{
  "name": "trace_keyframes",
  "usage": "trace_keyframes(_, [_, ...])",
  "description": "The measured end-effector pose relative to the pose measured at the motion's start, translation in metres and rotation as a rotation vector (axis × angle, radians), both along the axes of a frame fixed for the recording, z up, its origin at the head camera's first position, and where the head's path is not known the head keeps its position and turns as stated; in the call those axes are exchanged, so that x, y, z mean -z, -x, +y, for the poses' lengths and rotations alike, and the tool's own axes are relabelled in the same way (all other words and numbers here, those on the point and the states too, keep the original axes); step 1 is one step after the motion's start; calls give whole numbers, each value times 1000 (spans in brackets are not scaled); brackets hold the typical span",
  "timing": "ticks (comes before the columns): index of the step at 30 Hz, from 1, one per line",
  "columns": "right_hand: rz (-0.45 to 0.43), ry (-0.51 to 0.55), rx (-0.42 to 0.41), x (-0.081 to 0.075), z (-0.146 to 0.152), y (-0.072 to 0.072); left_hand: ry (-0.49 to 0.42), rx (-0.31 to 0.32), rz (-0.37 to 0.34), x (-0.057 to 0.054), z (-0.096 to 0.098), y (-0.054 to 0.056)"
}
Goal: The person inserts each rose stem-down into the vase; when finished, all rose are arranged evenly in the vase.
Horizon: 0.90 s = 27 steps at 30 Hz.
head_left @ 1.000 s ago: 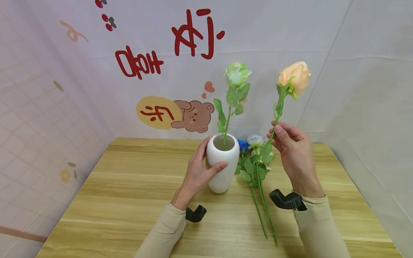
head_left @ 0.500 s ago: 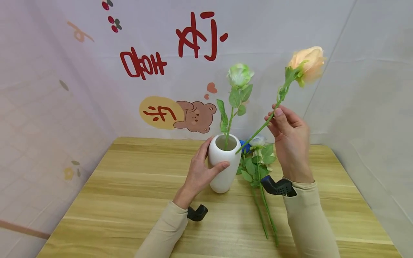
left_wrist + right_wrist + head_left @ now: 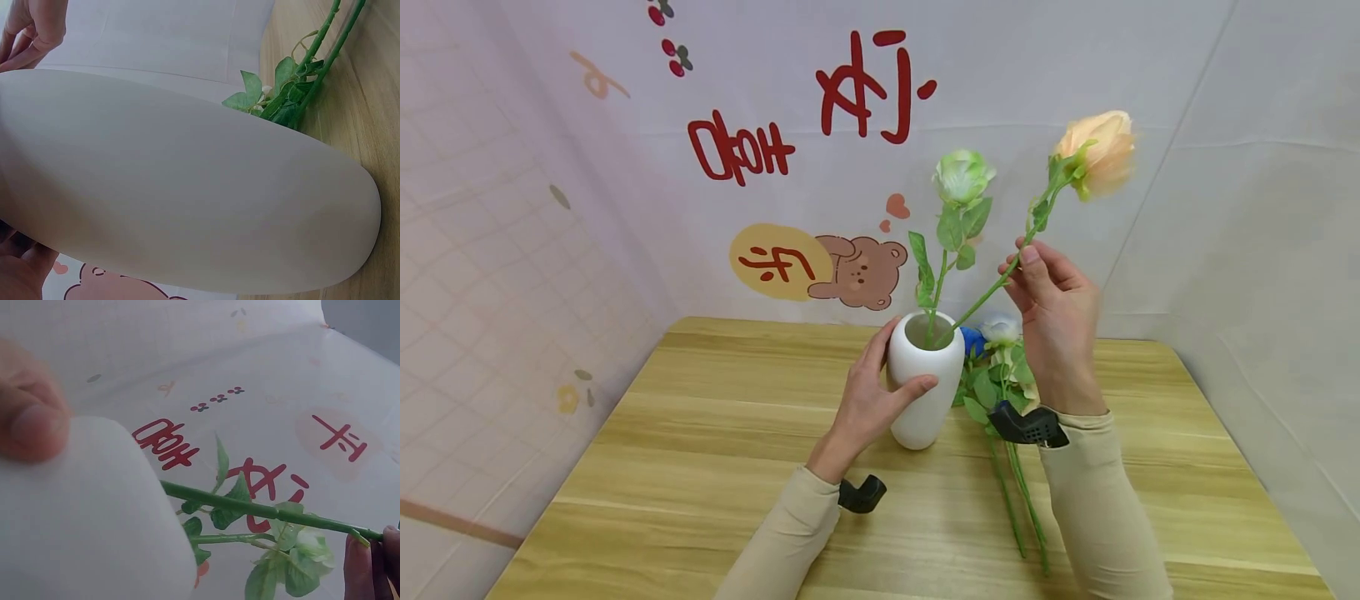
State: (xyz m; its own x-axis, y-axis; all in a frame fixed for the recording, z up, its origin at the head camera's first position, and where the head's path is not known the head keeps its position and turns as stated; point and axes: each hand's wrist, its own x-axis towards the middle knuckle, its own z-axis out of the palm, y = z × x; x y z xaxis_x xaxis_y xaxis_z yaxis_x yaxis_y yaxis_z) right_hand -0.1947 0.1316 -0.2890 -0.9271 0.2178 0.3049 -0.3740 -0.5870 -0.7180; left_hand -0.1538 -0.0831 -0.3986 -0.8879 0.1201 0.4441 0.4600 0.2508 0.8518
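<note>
A white vase (image 3: 922,392) stands upright on the wooden table, and my left hand (image 3: 874,393) grips its left side with the thumb across the front. Inside the vase leans a green-white rose (image 3: 962,177) on a leafy stem. My right hand (image 3: 1054,312) pinches the stem of a peach rose (image 3: 1097,154) between thumb and fingers. That stem slants down to the left, its lower end inside the vase mouth. In the right wrist view the green stem (image 3: 250,509) runs from the vase's rim to my fingertips. The left wrist view is mostly filled by the vase wall (image 3: 187,181).
Right of the vase, several flowers lie on the table, among them a blue flower (image 3: 972,342) and a pale white-blue flower (image 3: 1000,328). Their stems (image 3: 1026,508) point toward the front edge. Behind the table (image 3: 700,450) hangs a printed wall cloth (image 3: 1037,67).
My right hand has moved up and left with the peach rose, and its stem end has gone from outside the vase into the mouth. My left hand keeps its hold on the vase.
</note>
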Motion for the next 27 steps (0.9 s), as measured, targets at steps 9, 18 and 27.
trace_keyframes(9, [-21, -71, -14, 12, -14, 2, -2, -5, -8, 2, 0, 2])
trace_keyframes(18, [-74, -257, -17, 24, -18, -1, 3, -5, -20, 0, 0, 1])
trace_keyframes(27, [-95, -414, -18, 32, -22, -7, -1, 0, -28, 1, 1, 2])
